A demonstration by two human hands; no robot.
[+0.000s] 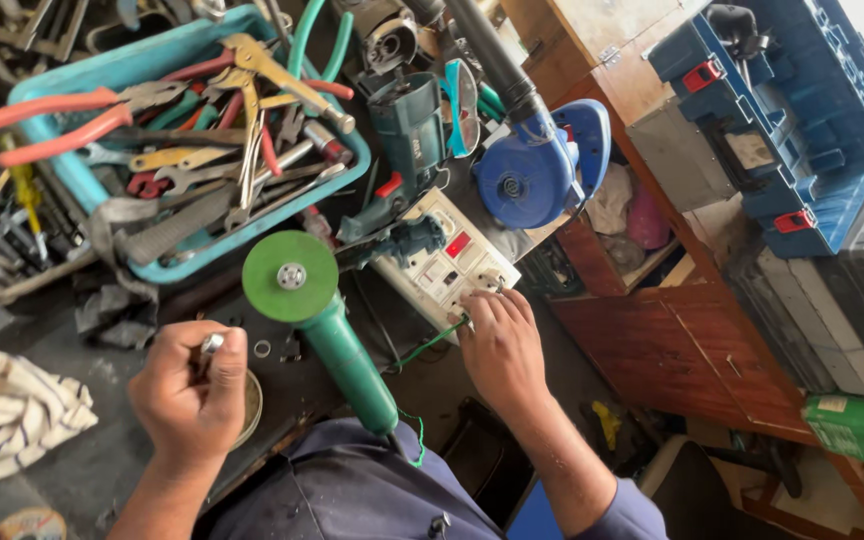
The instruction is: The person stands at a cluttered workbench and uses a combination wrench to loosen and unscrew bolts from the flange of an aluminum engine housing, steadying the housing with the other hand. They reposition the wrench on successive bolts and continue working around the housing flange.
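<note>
Looking at this, you're plugging in or switching on at the socket board [447, 262]: your right hand [500, 345] is lying on its near corner, fingers loosely spread and pressing there, clamped on nothing I can make out, with a thin green wire [430, 343] running under them. Your left hand [192, 390] is curling shut around a small metal piece [212, 343], thumb and fingers together, with a round disc [251, 405] showing just beneath the fist.

The grinder [327, 320] is lying between your hands near the bench's front edge, green wheel facing up, handle pointing back at you. My guess is you're powering it up, so the next move is calling for a firm hold on that handle and the wheel staying clear of everything.

The bench [102, 450] is looking dark and grimy. A teal tray [102, 70] stuffed with pliers and spanners is sitting at the back left, a striped rag [12, 410] at the left edge, a blue blower [542, 165] behind the board. Off the right side a blue tool case [802, 110] is standing open over wooden cabinets [652, 340].
</note>
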